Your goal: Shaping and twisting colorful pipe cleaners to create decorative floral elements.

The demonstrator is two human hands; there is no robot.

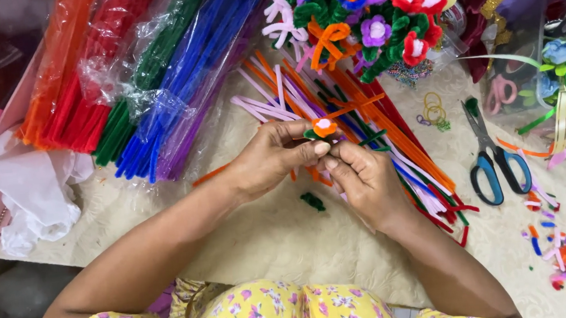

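Observation:
Both my hands meet over a cream textured mat (pixel 288 238). My left hand (pixel 269 156) pinches a small pipe-cleaner flower (pixel 324 127), orange with a white centre and green wrapping at its base. Touching the flower's lower part is my right hand (pixel 360 177), fingers curled around its stem. Under and behind the hands lie loose pipe cleaners (pixel 387 128) in orange, green, white, purple and red. A small green scrap (pixel 312 201) rests on the mat just below my hands.
Bagged bundles of orange, red, green, blue and purple pipe cleaners (pixel 138 76) fill the upper left. A bunch of finished flowers (pixel 379 19) stands at the top. Blue-handled scissors (pixel 495 157) lie right, with cut scraps (pixel 558 252) and ribbons (pixel 559 113) nearby. White tissue (pixel 29 190) lies left.

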